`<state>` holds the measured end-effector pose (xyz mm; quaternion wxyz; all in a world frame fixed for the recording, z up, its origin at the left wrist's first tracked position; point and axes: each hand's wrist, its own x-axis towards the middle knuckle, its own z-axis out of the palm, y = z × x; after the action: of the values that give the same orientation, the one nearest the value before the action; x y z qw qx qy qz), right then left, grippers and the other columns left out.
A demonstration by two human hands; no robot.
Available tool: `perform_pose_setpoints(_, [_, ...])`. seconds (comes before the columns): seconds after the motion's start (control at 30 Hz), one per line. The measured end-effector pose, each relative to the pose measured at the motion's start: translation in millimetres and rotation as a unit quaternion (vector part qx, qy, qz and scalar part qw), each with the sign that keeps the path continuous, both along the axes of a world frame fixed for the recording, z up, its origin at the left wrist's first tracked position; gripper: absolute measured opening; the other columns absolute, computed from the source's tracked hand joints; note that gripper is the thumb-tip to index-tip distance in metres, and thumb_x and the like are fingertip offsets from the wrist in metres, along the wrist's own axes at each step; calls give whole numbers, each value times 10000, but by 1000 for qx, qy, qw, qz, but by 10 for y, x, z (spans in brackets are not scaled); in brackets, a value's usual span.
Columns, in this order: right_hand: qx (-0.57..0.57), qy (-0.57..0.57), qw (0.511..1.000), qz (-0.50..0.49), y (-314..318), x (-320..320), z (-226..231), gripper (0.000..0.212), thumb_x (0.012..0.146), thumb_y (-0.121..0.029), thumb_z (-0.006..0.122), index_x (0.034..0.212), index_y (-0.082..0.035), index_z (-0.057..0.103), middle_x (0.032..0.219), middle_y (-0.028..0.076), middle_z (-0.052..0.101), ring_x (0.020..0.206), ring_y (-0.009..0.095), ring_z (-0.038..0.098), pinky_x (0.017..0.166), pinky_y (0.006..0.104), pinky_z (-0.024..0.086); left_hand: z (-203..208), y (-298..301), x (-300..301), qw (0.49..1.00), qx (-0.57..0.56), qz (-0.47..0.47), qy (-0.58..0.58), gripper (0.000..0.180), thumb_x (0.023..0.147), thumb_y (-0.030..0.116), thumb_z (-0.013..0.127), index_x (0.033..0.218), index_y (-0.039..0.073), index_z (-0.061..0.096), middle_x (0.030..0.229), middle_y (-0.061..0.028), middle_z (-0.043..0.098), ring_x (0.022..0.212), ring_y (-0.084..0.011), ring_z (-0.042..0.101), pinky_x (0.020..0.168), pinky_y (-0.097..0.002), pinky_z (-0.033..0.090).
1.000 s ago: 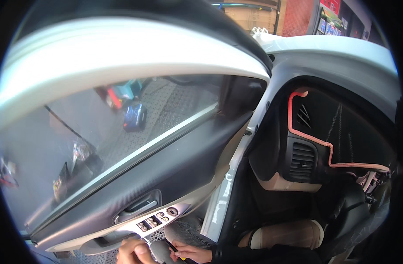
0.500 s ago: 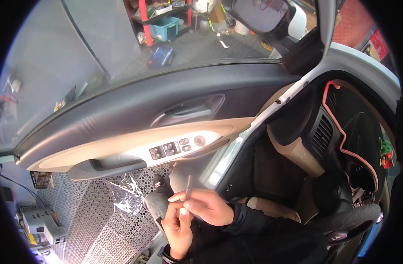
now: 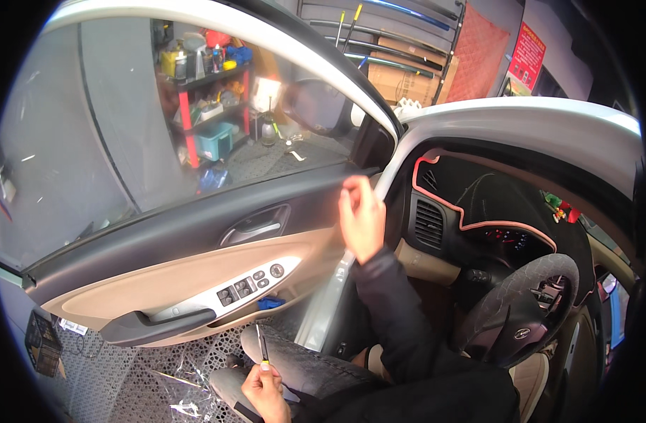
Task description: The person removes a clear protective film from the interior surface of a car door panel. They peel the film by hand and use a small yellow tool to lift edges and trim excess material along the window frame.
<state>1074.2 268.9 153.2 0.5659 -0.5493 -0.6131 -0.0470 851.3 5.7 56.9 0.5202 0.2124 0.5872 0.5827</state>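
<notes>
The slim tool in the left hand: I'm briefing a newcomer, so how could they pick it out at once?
From the open car door, drop to the grey trousers below its window switches. There the left hand holds the slim tool near one end. Its yellow band and dark shaft set it apart from the grey trousers.

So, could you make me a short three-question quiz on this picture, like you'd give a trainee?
1. Which hand holds the slim tool?

2. True or false: the car door stands open.

3. Pick one. The edging on the black dashboard cover is:
A. blue
B. pinkish red
C. green

Key:
1. The left hand, its fingers closed around the lower end.
2. True.
3. B.
</notes>
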Motion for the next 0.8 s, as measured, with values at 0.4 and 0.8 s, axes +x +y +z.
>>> perform_pose_setpoints(0.4, [-197, -400, 876, -182, 662, -6, 638, 87, 849, -66, 709, 807, -54, 784, 858, 165, 768, 829, 319, 788, 686, 415, 630, -789, -30, -54, 996, 81, -27, -7, 374, 1077, 147, 551, 728, 15, 563, 549, 32, 426, 440, -45, 319, 424, -243, 212])
perform_pose_setpoints(0.8, [-135, -357, 905, -186, 848, 210, 386, 272, 900, -249, 699, 791, -10, 770, 784, 215, 740, 759, 399, 753, 745, 479, 608, -827, -8, -151, 995, 67, -36, -69, 415, 1104, 269, 578, 753, 50, 542, 566, 55, 390, 446, -29, 270, 429, -244, 163])
